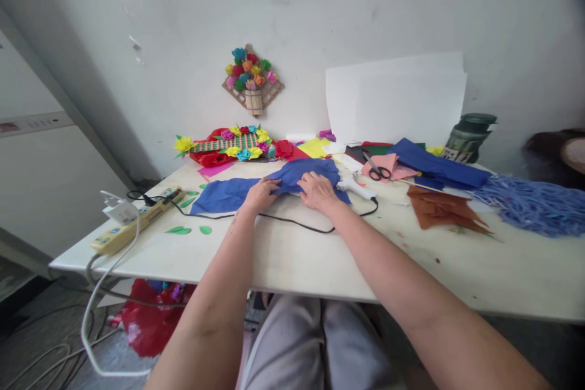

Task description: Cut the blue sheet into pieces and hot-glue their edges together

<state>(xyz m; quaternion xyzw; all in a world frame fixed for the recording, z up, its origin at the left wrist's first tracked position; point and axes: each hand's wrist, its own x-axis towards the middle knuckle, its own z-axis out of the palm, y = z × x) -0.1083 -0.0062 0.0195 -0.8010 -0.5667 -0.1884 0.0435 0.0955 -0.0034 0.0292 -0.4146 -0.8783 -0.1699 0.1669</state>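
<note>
A blue sheet of crepe paper (pixel 228 194) lies crumpled on the white table (pixel 292 256). My left hand (pixel 261 192) rests on its near edge, fingers bent and pinching the paper. Close beside it, my right hand (pixel 319 190) presses on the bunched part of the same sheet with its fingers curled over a fold. A white glue gun (pixel 355 186) lies just right of my right hand, its black cord (pixel 292 222) running across the table in front of both hands.
Scissors (pixel 376 169) lie on pink paper behind the glue gun. Brown paper (pixel 439 208) and blue fringe (pixel 534 210) sit at the right, a power strip (pixel 137 220) at the left edge. Paper-flower crafts (pixel 228 146) and a dark jar (pixel 468 137) stand by the wall.
</note>
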